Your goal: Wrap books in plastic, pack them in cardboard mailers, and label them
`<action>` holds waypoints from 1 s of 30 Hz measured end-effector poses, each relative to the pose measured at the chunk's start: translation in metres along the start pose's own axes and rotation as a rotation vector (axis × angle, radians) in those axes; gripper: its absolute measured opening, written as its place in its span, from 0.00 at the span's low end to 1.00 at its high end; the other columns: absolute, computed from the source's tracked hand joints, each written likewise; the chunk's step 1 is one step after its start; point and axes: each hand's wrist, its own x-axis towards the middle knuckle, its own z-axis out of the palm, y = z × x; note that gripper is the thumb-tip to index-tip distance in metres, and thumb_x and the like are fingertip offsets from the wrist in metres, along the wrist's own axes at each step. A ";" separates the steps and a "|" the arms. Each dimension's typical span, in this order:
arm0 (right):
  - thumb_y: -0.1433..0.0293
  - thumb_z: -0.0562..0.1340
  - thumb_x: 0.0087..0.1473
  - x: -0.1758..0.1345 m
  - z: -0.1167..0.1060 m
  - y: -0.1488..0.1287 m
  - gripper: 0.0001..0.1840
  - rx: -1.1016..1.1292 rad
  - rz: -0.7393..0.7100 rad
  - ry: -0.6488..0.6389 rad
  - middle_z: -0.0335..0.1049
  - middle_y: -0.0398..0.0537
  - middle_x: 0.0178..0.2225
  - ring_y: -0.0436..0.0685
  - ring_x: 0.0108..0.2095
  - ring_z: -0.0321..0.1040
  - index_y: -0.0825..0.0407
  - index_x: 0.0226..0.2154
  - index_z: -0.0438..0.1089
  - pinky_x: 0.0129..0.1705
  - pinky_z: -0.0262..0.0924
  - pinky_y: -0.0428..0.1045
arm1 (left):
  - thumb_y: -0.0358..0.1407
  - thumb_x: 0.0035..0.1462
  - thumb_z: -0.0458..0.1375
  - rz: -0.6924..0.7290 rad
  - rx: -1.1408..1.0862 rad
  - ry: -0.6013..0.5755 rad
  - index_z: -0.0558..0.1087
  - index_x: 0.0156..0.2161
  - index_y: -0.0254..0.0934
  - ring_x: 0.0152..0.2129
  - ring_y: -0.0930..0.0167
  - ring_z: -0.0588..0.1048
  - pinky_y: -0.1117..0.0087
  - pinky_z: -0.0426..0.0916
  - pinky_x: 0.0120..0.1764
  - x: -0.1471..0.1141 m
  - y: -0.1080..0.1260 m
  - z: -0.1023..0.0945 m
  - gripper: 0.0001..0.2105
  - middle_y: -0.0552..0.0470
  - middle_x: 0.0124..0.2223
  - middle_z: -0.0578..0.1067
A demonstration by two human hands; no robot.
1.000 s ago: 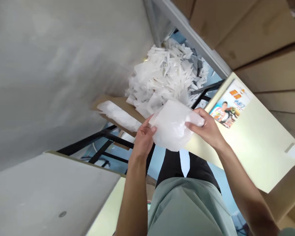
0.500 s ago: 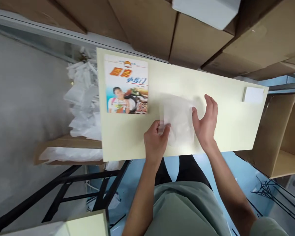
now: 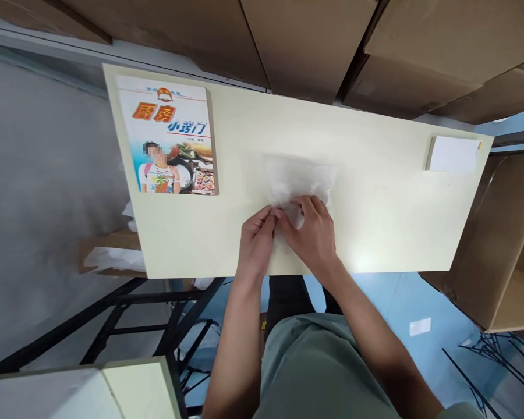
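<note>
A translucent white plastic bag lies on the cream tabletop, its near edge pinched between my fingers. My left hand grips that edge with thumb and forefinger. Close against it, my right hand also pinches the bag, thumb touching near the left fingertips. Fingers cover part of the near edge, so its opening cannot be made out. To the left rests a thick book with a cooking picture and Chinese lettering on its cover.
A small white box sits at the table's right end. Cardboard boxes line the back. An open carton stands beyond the right edge, and a black metal frame is at lower left.
My right hand has come down and left from open beside the bag to pinch its edge next to my left hand. The camera view has shifted to the right.
</note>
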 end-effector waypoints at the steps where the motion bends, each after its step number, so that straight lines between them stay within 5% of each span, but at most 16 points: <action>1: 0.65 0.66 0.69 0.001 -0.002 -0.001 0.08 0.006 0.014 -0.009 0.82 0.55 0.51 0.64 0.52 0.78 0.49 0.48 0.77 0.52 0.76 0.57 | 0.46 0.57 0.64 -0.018 -0.012 -0.015 0.76 0.32 0.40 0.28 0.71 0.70 0.72 0.68 0.32 -0.001 0.000 0.000 0.11 0.53 0.30 0.73; 3: 0.68 0.62 0.70 0.000 -0.008 -0.002 0.07 0.038 0.031 -0.015 0.82 0.53 0.49 0.61 0.49 0.80 0.48 0.46 0.77 0.50 0.77 0.56 | 0.47 0.56 0.65 -0.038 0.026 0.007 0.77 0.32 0.40 0.24 0.72 0.65 0.73 0.64 0.28 -0.003 0.001 -0.001 0.12 0.55 0.27 0.70; 7: 0.64 0.58 0.72 -0.009 -0.041 0.015 0.12 0.207 0.048 0.137 0.83 0.50 0.45 0.58 0.44 0.81 0.46 0.43 0.77 0.45 0.78 0.54 | 0.45 0.58 0.64 0.079 0.272 0.236 0.81 0.36 0.38 0.23 0.72 0.66 0.72 0.63 0.28 -0.005 0.002 -0.007 0.12 0.58 0.24 0.69; 13: 0.54 0.64 0.69 -0.021 -0.103 0.087 0.16 0.256 0.280 0.401 0.77 0.45 0.32 0.55 0.33 0.74 0.48 0.39 0.78 0.35 0.71 0.51 | 0.43 0.62 0.63 0.186 0.585 0.398 0.84 0.41 0.39 0.26 0.68 0.75 0.66 0.71 0.38 0.002 -0.004 -0.014 0.11 0.54 0.29 0.78; 20: 0.53 0.64 0.68 -0.012 -0.111 0.140 0.18 0.123 0.378 0.362 0.72 0.42 0.28 0.53 0.27 0.65 0.49 0.37 0.77 0.32 0.64 0.51 | 0.40 0.63 0.64 0.215 0.800 0.453 0.82 0.40 0.41 0.29 0.62 0.78 0.57 0.76 0.45 0.001 -0.003 -0.007 0.07 0.53 0.29 0.77; 23: 0.55 0.63 0.70 -0.014 -0.108 0.131 0.16 -0.022 0.331 0.434 0.78 0.51 0.39 0.58 0.34 0.73 0.49 0.44 0.78 0.40 0.73 0.57 | 0.39 0.64 0.64 0.311 0.768 0.474 0.81 0.50 0.41 0.35 0.60 0.82 0.53 0.78 0.48 -0.006 0.005 -0.004 0.11 0.46 0.46 0.82; 25: 0.58 0.61 0.72 -0.014 -0.102 0.114 0.18 -0.102 0.214 0.489 0.77 0.60 0.51 0.66 0.47 0.77 0.49 0.55 0.77 0.49 0.76 0.64 | 0.38 0.65 0.64 0.470 0.699 0.466 0.78 0.61 0.41 0.50 0.56 0.83 0.53 0.79 0.54 -0.010 0.010 0.007 0.20 0.41 0.61 0.78; 28: 0.62 0.56 0.76 -0.007 -0.079 0.084 0.26 -0.165 -0.032 0.360 0.68 0.62 0.68 0.72 0.71 0.65 0.44 0.71 0.67 0.66 0.71 0.71 | 0.40 0.70 0.61 0.694 0.662 0.221 0.74 0.67 0.42 0.72 0.52 0.69 0.49 0.68 0.70 -0.006 0.010 0.037 0.23 0.41 0.71 0.72; 30: 0.62 0.53 0.77 0.004 -0.059 0.071 0.31 -0.247 -0.149 0.211 0.59 0.57 0.77 0.71 0.80 0.51 0.42 0.78 0.57 0.74 0.62 0.72 | 0.42 0.74 0.55 0.742 0.695 -0.006 0.74 0.69 0.43 0.78 0.53 0.60 0.46 0.57 0.77 0.004 0.005 0.059 0.22 0.43 0.75 0.70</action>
